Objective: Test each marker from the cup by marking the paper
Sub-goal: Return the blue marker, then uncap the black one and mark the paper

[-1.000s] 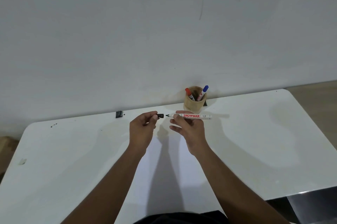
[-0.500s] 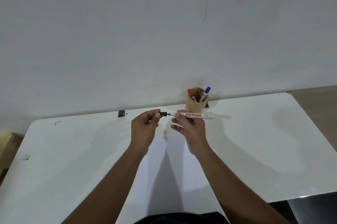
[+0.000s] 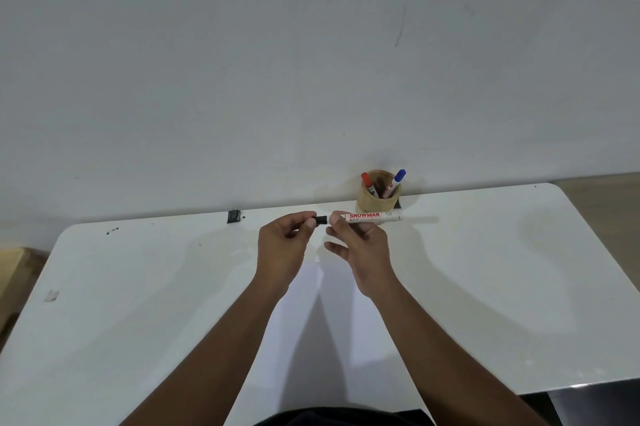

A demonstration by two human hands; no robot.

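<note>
Cap (image 3: 321,219) now right at marker (image 3: 372,217) tip; gap seen 1 s ago closed. L hand (image 3: 284,249) pinches cap, R hand (image 3: 360,245) grips barrel, both above desk (image 3: 138,287) & paper (image 3: 311,321), near cup (image 3: 377,200).

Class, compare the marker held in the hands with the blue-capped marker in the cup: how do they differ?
The held marker lies level above the table between both hands; the blue-capped marker leans in the cup. The held one's cap is black and pinched in the left hand; the other's is blue. Both have white barrels.
</note>
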